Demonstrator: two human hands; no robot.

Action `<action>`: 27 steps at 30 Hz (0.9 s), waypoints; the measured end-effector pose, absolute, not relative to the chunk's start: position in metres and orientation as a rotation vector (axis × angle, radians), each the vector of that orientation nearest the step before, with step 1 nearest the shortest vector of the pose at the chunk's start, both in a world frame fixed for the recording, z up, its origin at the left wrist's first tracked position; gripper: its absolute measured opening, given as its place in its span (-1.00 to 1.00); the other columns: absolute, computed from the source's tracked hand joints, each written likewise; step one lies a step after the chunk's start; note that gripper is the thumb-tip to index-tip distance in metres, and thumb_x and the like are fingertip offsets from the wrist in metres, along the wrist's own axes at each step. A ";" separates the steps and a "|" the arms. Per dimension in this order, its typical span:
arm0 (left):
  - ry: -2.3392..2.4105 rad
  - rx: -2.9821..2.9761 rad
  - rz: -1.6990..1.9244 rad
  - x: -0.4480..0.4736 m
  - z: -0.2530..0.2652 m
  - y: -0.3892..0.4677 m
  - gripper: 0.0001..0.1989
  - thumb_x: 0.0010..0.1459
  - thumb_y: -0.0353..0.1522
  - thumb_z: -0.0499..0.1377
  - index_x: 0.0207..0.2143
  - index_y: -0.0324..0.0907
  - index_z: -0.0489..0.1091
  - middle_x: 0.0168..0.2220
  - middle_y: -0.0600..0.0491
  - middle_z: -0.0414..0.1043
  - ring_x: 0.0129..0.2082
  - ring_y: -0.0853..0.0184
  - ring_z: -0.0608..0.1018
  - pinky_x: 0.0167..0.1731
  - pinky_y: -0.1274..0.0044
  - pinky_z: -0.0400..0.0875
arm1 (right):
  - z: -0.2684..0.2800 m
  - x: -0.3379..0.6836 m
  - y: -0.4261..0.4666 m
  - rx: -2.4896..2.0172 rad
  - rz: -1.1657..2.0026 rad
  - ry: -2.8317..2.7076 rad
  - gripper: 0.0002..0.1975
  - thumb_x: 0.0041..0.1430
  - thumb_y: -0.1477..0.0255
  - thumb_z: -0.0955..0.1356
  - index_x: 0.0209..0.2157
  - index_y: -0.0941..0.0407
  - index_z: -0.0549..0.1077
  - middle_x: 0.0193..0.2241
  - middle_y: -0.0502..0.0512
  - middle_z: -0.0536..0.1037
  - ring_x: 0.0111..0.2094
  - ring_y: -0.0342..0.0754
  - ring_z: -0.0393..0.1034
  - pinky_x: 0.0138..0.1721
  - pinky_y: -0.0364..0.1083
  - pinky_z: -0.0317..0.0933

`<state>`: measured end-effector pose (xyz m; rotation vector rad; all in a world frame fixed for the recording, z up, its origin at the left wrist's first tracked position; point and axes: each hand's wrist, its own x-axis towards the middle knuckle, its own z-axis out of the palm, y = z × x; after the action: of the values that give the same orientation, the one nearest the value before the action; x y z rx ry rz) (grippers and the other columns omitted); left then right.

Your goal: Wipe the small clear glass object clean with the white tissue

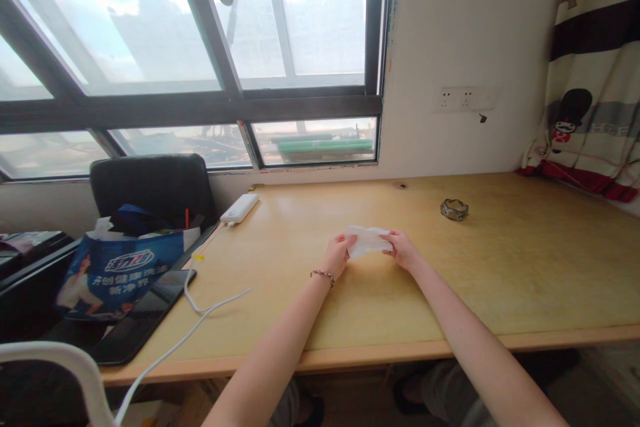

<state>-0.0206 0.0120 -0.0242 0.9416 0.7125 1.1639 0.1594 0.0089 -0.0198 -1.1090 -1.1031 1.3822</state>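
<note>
A small white tissue is stretched flat between my two hands, just above the wooden table. My left hand pinches its left edge, and a beaded bracelet circles that wrist. On the other side, my right hand grips the right edge between thumb and fingers. Whether the tissue touches the tabletop, I cannot tell. Farther back to the right lies a dark ring-shaped object, perhaps of glass, apart from both hands.
A white power bank with a white cable lies on the table's left side. A black tablet rests at the left edge, near a blue bag and a black chair. The wall and window border the back.
</note>
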 end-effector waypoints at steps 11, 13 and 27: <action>0.778 0.865 1.222 -0.026 -0.024 0.015 -0.83 -0.22 -0.43 0.12 -0.45 -0.22 0.39 -0.50 0.06 0.37 -0.57 0.48 0.38 -0.61 0.66 0.23 | -0.019 0.157 0.007 -1.069 1.362 -1.011 -0.91 -0.24 0.44 0.27 -0.57 0.13 0.36 -0.60 -0.01 0.42 -0.62 -0.19 0.28 -0.66 -0.20 0.20; 0.784 0.854 1.228 -0.027 -0.022 0.015 -0.83 -0.22 -0.43 0.12 -0.46 -0.22 0.39 -0.51 0.06 0.37 -0.57 0.48 0.38 -0.61 0.65 0.24 | -0.019 0.156 0.008 -1.062 1.322 -1.031 -0.92 -0.25 0.46 0.26 -0.58 0.14 0.35 -0.61 -0.03 0.41 -0.63 -0.19 0.28 -0.66 -0.18 0.22; 0.756 0.878 1.304 -0.027 -0.022 0.017 -0.91 -0.27 -0.49 0.08 -0.59 -0.23 0.34 -0.64 0.13 0.24 -0.56 0.47 0.34 -0.48 0.61 0.30 | -0.014 0.153 0.004 -0.999 1.125 -1.110 -0.91 -0.26 0.47 0.22 -0.70 0.14 0.32 -0.68 -0.06 0.34 -0.60 -0.19 0.22 -0.59 -0.19 0.20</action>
<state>-0.0270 0.0166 -0.0224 0.8778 0.7556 1.3035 0.1528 0.0040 -0.0142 -0.9994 -1.1099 1.1251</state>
